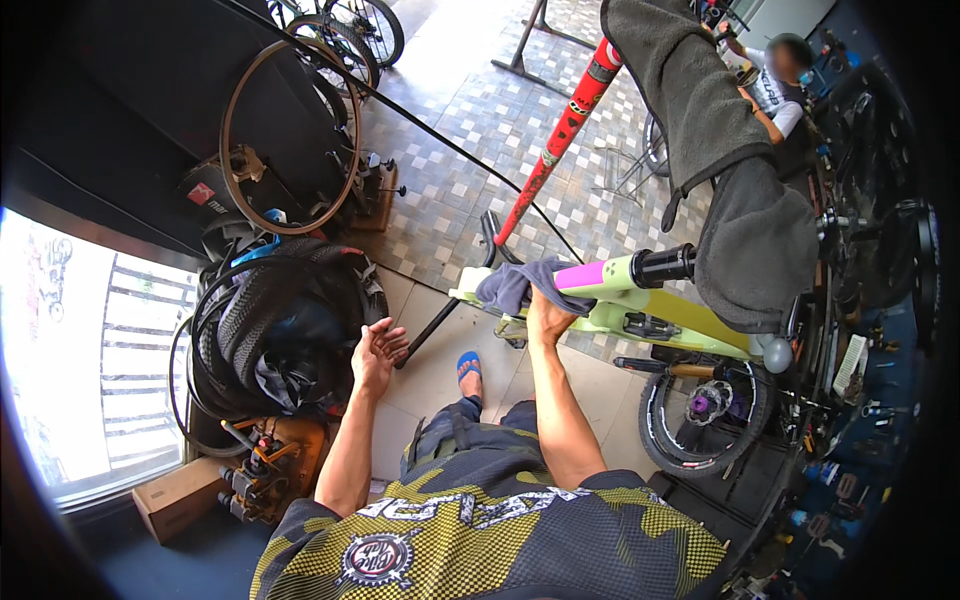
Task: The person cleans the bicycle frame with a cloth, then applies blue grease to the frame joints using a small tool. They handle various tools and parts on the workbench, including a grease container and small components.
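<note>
A pale green bicycle frame with a pink section hangs on a red work stand. My right hand grips a blue-grey cloth wrapped over the frame's tube. My left hand is apart from the frame, lower left of the cloth, palm up with loosely curved, separated fingers and nothing in it. A dark grey towel drapes beside the black end of the frame.
A tyre pile, brown rim and machine flank me on the left. A wheel lies at lower right, beside a tool bench. Another person works at upper right. My sandalled foot stands on tiles.
</note>
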Motion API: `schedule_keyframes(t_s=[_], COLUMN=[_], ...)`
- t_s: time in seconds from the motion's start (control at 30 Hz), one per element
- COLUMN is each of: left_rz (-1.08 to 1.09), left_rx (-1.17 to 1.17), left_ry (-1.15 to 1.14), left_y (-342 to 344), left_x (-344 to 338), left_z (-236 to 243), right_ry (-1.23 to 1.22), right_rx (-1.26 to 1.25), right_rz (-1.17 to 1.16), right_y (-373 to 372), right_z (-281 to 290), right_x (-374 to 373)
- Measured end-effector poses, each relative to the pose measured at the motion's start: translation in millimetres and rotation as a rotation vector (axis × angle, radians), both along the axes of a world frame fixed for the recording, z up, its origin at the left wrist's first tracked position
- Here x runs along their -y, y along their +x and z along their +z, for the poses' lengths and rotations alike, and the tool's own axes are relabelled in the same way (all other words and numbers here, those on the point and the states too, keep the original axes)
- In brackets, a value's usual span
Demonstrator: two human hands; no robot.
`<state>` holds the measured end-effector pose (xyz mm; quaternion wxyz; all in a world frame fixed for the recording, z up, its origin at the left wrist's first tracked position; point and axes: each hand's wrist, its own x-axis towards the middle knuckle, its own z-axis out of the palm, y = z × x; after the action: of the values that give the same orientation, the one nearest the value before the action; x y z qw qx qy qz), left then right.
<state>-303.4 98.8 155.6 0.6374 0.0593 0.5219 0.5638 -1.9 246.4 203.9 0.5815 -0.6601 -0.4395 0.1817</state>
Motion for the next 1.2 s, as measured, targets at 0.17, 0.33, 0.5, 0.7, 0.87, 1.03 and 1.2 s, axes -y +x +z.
schedule_keyframes(t_s=[0.17, 0.33, 0.5, 0.7, 0.87, 1.03, 1.2], left_rz=[-0.204, -0.735, -1.205, -0.983, -0.456, -0.446, -0.389], left_rx=[-0.030, -0.234, -0.314, -0.134, -0.046, -0.470, -1.599], left_ry=[0.079, 0.162, 0.279, 0.104, 0.047, 0.454, 0.722], left_y=[41, 94, 160, 202, 176, 104, 123], left_x=[-22, -42, -23, 3, 10, -12, -115], left_z=[13, 29, 23, -5, -13, -50, 86], right_ry=[0.056, -0.238, -0.705, -0.764, -0.715, -0.332, -0.518], right_rx=[0.636, 0.402, 0.371, 0.562, 0.689, 0.550, 0.098], right_rz=[0.093, 0.206, 0.350, 0.597, 0.904, 1.311, 0.887], right_y=[15, 59, 78, 46, 38, 28, 108], right_z=[-19, -22, 18, 43, 65, 81, 162], right_x=[5, 49, 101, 124, 120, 132, 118])
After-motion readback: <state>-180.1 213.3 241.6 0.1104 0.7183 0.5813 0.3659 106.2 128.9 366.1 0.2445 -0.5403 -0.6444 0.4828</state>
